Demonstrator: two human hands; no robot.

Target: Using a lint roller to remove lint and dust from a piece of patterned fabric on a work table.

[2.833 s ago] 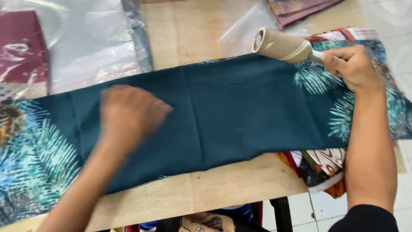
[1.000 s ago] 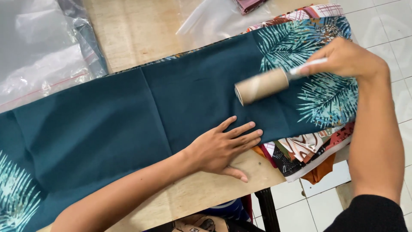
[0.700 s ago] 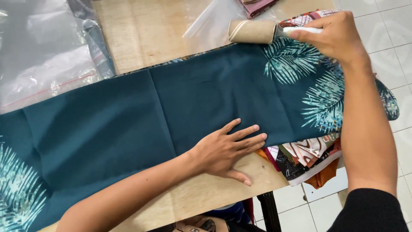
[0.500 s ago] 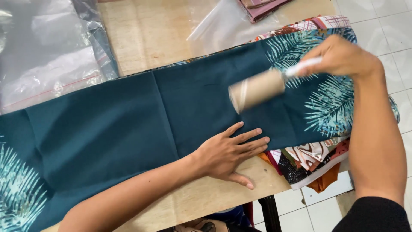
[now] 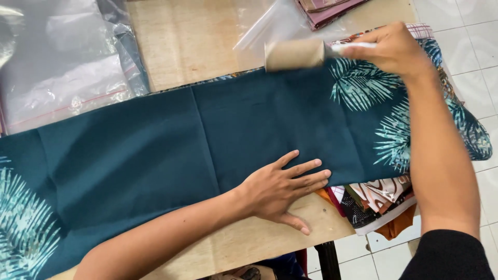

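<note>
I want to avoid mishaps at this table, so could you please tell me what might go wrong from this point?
1. The lint roller in the right hand sits at the far edge of the teal cloth; it may run off onto the bare wooden table.
2. Only the left hand pins the cloth, at its near edge, so the far side might bunch up.
3. The folded fabric stack overhangs the table corner and could slide off.

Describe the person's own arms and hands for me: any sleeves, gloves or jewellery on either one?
Both hands are bare: no gloves, rings or watch show on the left hand or the right hand. The left forearm is uncovered as far as it shows. The right arm has a black sleeve at its upper end.
</note>
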